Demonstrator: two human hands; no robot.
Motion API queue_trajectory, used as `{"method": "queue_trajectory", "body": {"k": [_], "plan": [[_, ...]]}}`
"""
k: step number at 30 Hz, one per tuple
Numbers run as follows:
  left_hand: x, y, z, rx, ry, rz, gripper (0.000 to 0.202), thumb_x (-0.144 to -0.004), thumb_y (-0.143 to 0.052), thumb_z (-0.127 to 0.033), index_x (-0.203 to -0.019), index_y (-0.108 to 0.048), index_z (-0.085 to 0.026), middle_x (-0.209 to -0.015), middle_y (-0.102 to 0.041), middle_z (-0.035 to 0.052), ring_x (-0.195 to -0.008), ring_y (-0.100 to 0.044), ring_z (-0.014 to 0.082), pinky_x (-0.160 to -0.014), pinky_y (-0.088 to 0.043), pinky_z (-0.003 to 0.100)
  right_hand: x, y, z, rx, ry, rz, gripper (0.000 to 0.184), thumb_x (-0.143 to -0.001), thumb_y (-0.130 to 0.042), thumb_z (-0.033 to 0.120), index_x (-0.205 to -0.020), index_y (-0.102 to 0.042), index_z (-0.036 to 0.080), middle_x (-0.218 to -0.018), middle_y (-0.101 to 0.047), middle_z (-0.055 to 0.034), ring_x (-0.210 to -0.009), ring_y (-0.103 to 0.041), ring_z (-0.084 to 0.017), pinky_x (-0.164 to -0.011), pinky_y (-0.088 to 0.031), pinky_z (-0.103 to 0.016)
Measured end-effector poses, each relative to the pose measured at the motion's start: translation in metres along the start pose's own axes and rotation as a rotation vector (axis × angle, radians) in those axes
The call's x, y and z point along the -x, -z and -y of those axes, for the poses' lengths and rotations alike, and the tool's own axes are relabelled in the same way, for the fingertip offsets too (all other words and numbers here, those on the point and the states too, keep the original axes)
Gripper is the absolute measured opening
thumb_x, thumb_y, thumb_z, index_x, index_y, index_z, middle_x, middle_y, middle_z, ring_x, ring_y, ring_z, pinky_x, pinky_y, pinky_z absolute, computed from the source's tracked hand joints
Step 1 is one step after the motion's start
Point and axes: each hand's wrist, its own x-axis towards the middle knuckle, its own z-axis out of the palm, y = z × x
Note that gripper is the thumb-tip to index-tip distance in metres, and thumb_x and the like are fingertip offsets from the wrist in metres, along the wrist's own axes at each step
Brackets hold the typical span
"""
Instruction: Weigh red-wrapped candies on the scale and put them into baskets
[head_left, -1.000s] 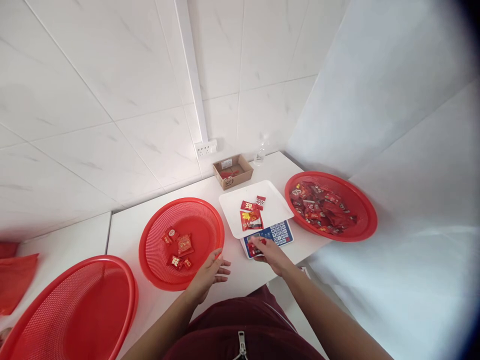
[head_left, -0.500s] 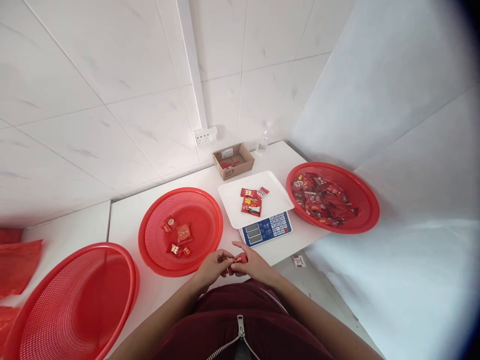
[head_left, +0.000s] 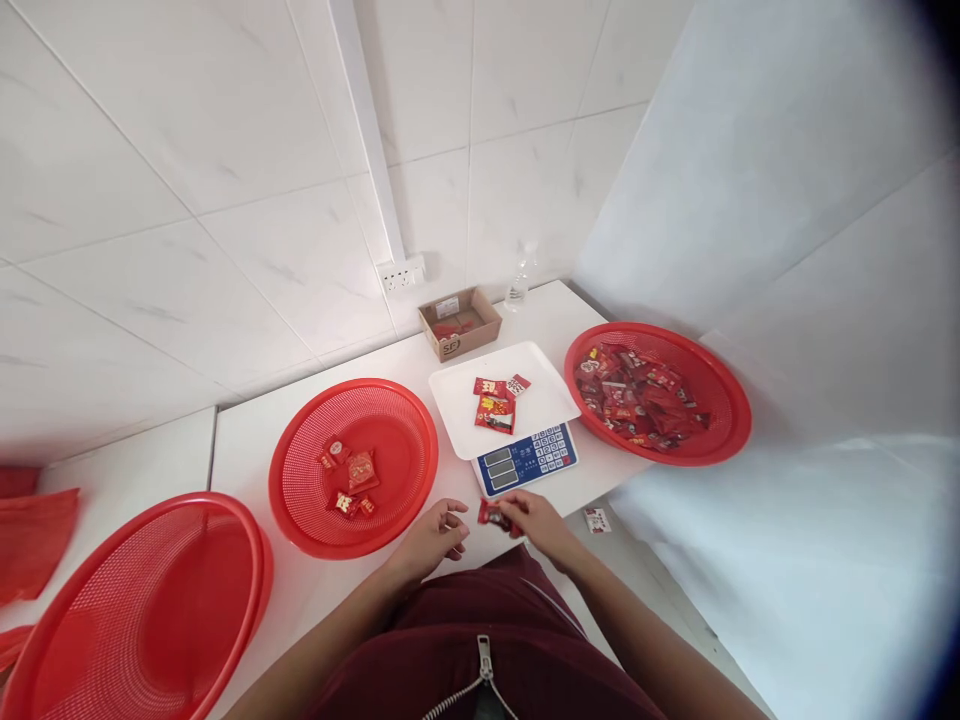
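Observation:
Between the thumb and fingers of my right hand (head_left: 531, 520) is a small red wrapped packet (head_left: 495, 516), held just in front of the scale. My left hand (head_left: 435, 535) is apart from it, fingers loosely curled with nothing in them, near the rim of the middle red basket (head_left: 429, 470). Several red packets (head_left: 361, 469) lie in that basket. On the white tray of the digital scale (head_left: 457, 425) rest a few packets (head_left: 495, 413). The scale's blue keypad panel (head_left: 529, 460) faces me.
A red basket (head_left: 739, 400) full of red packets stands at the right. Another red basket (head_left: 259, 530) is at the front left, beside red bags (head_left: 34, 540). A cardboard box (head_left: 461, 340), a clear bottle (head_left: 519, 280) and a wall socket (head_left: 401, 274) are at the back.
My hands were together on a small red packet. Now they are apart: my left hand has let go, and my right hand has moved right with the packet.

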Motion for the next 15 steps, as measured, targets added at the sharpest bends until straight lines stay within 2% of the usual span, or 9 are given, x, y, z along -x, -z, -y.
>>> {"method": "queue_trajectory", "body": {"k": [3,6,8,11,13,15], "plan": [[0.001,-0.002,-0.007,-0.005,0.005,-0.03,0.038,-0.068,-0.065,-0.038,-0.098,-0.051,-0.018,-0.078,-0.051,-0.0027,-0.063,-0.052,0.0089,-0.063,-0.043,0.027,-0.014,0.03,0.017,-0.13,0.033,-0.196,0.038,-0.07,-0.059,0.048,-0.093,-0.061,0.018,-0.077,-0.062,-0.0022,-0.063,-0.055,-0.013,-0.064,-0.048,-0.029],[0.003,-0.004,-0.012,-0.008,-0.006,-0.039,0.035,-0.071,-0.063,-0.038,-0.097,-0.052,-0.017,-0.08,-0.054,-0.0009,-0.066,-0.052,0.0095,-0.065,-0.043,0.027,-0.03,0.055,0.041,-0.278,0.058,-0.253,0.052,-0.071,-0.061,0.046,-0.116,-0.051,0.022,-0.101,-0.062,-0.0064,-0.082,-0.06,-0.017,-0.072,-0.05,-0.031],[0.003,-0.006,-0.012,-0.018,-0.017,-0.042,0.035,-0.072,-0.062,-0.039,-0.098,-0.053,-0.017,-0.081,-0.055,-0.0001,-0.067,-0.053,0.0102,-0.066,-0.042,0.027,-0.037,0.066,0.045,-0.224,0.024,-0.251,0.056,-0.074,-0.059,0.042,-0.125,-0.045,0.024,-0.111,-0.059,-0.0085,-0.09,-0.06,-0.019,-0.074,-0.051,-0.032],[0.001,-0.005,-0.006,-0.042,-0.039,-0.034,0.036,-0.072,-0.063,-0.04,-0.098,-0.053,-0.017,-0.08,-0.055,0.0003,-0.068,-0.054,0.0112,-0.066,-0.042,0.028,-0.036,0.072,0.018,0.099,-0.037,-0.125,0.039,-0.076,-0.053,0.038,-0.111,-0.056,0.021,-0.098,-0.064,-0.0075,-0.085,-0.061,-0.019,-0.072,-0.05,-0.033],[0.0,-0.005,0.0,-0.056,-0.038,-0.027,0.037,-0.071,-0.063,-0.041,-0.097,-0.053,-0.017,-0.079,-0.055,0.0002,-0.068,-0.055,0.0116,-0.065,-0.043,0.028,-0.027,0.07,-0.019,0.35,-0.041,0.026,0.025,-0.076,-0.051,0.035,-0.091,-0.063,0.02,-0.083,-0.067,-0.0051,-0.079,-0.061,-0.02,-0.073,-0.048,-0.035],[0.0,-0.005,0.003,-0.067,-0.013,-0.034,0.037,-0.071,-0.064,-0.042,-0.097,-0.053,-0.017,-0.079,-0.055,0.0001,-0.067,-0.055,0.0118,-0.065,-0.043,0.028,-0.014,0.065,-0.059,0.499,-0.081,0.094,0.011,-0.068,-0.058,0.028,-0.071,-0.065,0.021,-0.079,-0.068,-0.0054,-0.082,-0.061,-0.023,-0.078,-0.045,-0.037]]}}
